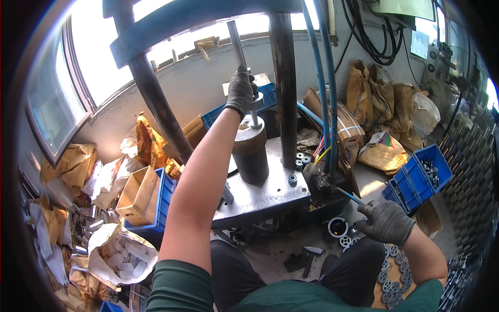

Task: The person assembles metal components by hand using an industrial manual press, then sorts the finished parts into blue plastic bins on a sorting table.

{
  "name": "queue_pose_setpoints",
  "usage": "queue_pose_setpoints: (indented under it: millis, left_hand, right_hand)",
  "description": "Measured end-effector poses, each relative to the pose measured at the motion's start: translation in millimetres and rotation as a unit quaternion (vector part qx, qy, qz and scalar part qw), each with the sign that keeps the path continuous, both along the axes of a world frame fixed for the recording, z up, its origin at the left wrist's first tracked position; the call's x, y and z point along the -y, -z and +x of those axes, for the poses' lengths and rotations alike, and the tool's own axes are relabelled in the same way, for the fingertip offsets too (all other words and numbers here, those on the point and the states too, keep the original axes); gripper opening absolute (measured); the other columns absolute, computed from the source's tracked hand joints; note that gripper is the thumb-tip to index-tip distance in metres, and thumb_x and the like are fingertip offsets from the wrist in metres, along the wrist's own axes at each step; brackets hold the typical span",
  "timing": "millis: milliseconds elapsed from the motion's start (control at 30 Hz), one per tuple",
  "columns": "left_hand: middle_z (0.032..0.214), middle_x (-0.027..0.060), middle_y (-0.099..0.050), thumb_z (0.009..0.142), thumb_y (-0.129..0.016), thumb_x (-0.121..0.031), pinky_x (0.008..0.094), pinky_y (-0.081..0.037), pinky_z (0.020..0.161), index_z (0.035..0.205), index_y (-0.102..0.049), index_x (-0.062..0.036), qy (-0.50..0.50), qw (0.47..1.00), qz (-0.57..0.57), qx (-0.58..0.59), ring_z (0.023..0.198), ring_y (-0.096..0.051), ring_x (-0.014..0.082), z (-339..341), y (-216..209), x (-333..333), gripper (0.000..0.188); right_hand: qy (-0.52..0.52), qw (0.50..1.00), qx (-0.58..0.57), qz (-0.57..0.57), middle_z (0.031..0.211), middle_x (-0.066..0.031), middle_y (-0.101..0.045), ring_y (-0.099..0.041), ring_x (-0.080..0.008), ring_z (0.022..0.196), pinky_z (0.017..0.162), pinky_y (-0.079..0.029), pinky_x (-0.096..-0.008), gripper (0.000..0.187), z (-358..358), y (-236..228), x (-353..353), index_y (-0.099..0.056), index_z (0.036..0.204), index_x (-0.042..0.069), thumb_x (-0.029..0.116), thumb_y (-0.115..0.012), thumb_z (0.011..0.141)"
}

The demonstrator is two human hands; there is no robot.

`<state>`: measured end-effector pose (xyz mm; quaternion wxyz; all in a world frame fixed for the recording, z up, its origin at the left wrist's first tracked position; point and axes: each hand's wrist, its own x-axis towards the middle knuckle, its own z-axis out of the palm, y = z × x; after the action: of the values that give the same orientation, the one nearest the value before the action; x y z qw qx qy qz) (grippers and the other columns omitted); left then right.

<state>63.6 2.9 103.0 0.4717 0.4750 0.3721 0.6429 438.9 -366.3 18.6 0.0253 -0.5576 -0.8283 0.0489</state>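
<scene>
My left hand point(240, 92), in a dark grey glove, reaches forward with its fingers closed round an upright metal shaft. Above the hand a steel rod point(235, 39) rises toward the press's crossbeam. Below it, a narrower shaft end point(253, 118) meets the top of a thick dark metal cylinder point(250, 156). That cylinder stands on the steel press table point(265, 200). At the right, my gloved right hand point(384, 221) is closed on a thin lever point(349, 196) with a blue grip. A small ring-shaped part point(292, 180) sits at the table's right side.
Dark press columns point(285, 88) and blue hoses point(325, 78) frame the work. Blue bins point(418, 177) with metal parts stand right. A wooden box point(138, 194) and an open sack point(122, 255) lie left. A hammer point(310, 257) and gear-like discs point(394, 275) are on the floor.
</scene>
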Motion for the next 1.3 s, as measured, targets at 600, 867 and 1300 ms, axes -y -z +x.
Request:
queue_pose_setpoints:
  millis: [600,867,1300]
  left_hand:
    - [0.066,0.0001,-0.052,0.106,-0.054,-0.072,0.0429,-0.053,0.046,0.108,-0.060,-0.0097,-0.008,0.999,0.032,-0.027,0.053,-0.052,0.0168,1,3,-6,0.063]
    - [0.068,0.0001,-0.052,0.105,-0.055,-0.072,0.0453,-0.055,0.049,0.110,-0.061,-0.0106,-0.011,1.000,-0.012,-0.016,0.056,-0.054,0.0170,6,-3,14,0.062]
    - [0.069,-0.0011,-0.052,0.107,-0.053,-0.072,0.0438,-0.056,0.048,0.110,-0.061,-0.0112,-0.006,0.999,0.005,-0.031,0.058,-0.054,0.0167,0,6,-4,0.061]
  right_hand:
    - [-0.003,0.992,0.030,-0.126,0.098,-0.0168,-0.078,-0.076,-0.0398,0.091,0.086,-0.060,-0.0520,0.031,22,59,54,-0.079,0.104,0.010,0.035,-0.064,0.093]
    - [0.047,0.989,-0.138,0.007,0.103,-0.0184,-0.078,-0.075,-0.0392,0.099,0.092,-0.059,-0.0498,0.033,26,49,50,-0.081,0.112,0.009,0.029,-0.068,0.089]
    - [0.022,0.922,-0.181,0.342,0.108,-0.0235,-0.074,-0.073,-0.0437,0.096,0.084,-0.059,-0.0498,0.025,6,2,-49,-0.071,0.117,0.001,0.006,-0.068,0.093]
